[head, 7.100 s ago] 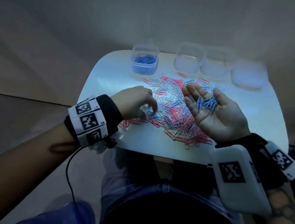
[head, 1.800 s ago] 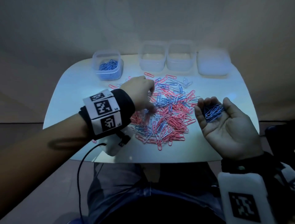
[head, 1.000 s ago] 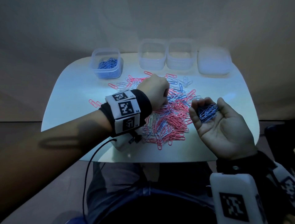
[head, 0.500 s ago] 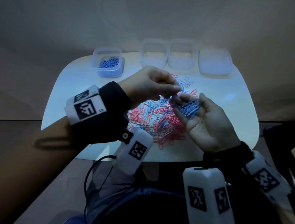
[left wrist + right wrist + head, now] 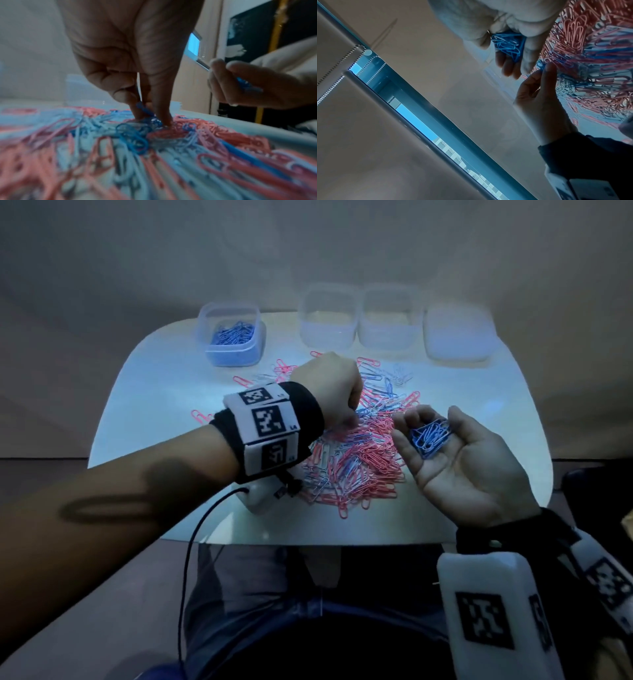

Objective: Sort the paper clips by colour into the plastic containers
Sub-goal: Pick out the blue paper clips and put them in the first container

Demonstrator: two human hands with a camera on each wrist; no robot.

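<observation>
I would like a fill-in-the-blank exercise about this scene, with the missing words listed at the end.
1. The right hand cups a bunch of ____ paper clips.
2. The left hand reaches down into the mixed ____ on the table.
3. Only the far-left container already holds ____.

Missing words: blue; pile; clips
</observation>
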